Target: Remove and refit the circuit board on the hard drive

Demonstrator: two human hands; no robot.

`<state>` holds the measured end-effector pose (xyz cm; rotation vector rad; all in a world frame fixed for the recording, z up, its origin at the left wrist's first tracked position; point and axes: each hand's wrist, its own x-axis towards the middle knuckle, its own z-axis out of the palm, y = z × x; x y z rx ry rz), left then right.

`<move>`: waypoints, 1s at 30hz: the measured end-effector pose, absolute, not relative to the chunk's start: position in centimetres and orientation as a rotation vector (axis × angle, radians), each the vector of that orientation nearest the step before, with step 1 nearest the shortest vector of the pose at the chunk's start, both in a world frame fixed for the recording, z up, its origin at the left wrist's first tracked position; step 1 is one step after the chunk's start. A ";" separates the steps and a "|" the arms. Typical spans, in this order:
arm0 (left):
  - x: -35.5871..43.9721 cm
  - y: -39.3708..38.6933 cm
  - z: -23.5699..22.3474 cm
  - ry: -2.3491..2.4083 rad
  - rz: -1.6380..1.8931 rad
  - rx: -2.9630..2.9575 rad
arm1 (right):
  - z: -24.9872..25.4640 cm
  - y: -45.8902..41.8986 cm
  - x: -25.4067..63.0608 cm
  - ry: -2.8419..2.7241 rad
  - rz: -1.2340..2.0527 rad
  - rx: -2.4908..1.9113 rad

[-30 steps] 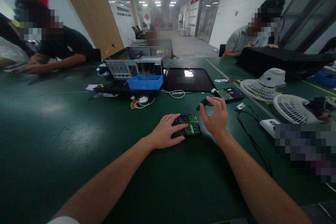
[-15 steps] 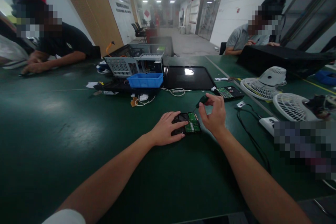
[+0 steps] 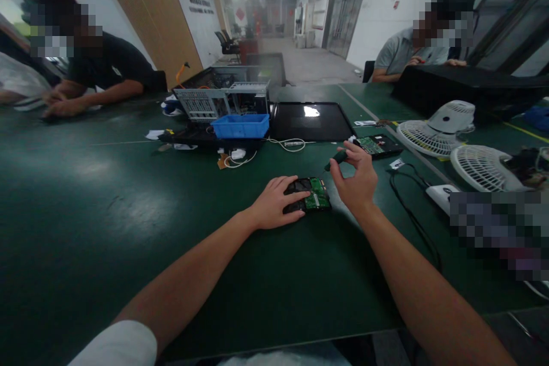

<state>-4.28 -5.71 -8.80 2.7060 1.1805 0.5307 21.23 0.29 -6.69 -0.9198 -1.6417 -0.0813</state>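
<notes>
A hard drive (image 3: 314,194) lies circuit board up on the green table (image 3: 128,211), its green board facing me. My left hand (image 3: 274,203) rests on its left side with the fingers pressed flat on it. My right hand (image 3: 355,177) hovers at the drive's right edge, fingers pinched on a small dark green screwdriver (image 3: 337,159) whose tip points down at the drive's far right corner.
Behind stand a blue bin (image 3: 240,126), an open computer case (image 3: 223,97) and a black panel (image 3: 311,120). A second drive (image 3: 377,146), two white fans (image 3: 437,128), a black cable (image 3: 412,217) and a white power strip (image 3: 441,195) lie to the right. Two people sit across.
My hands stay on the drive and screwdriver; the fingers of my right hand have shifted slightly on the handle. The view has tilted a little.
</notes>
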 end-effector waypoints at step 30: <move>-4.3 -5.7 -8.9 1.170 0.557 2.682 | -7.2 0.2 20.9 -1.656 0.029 -0.963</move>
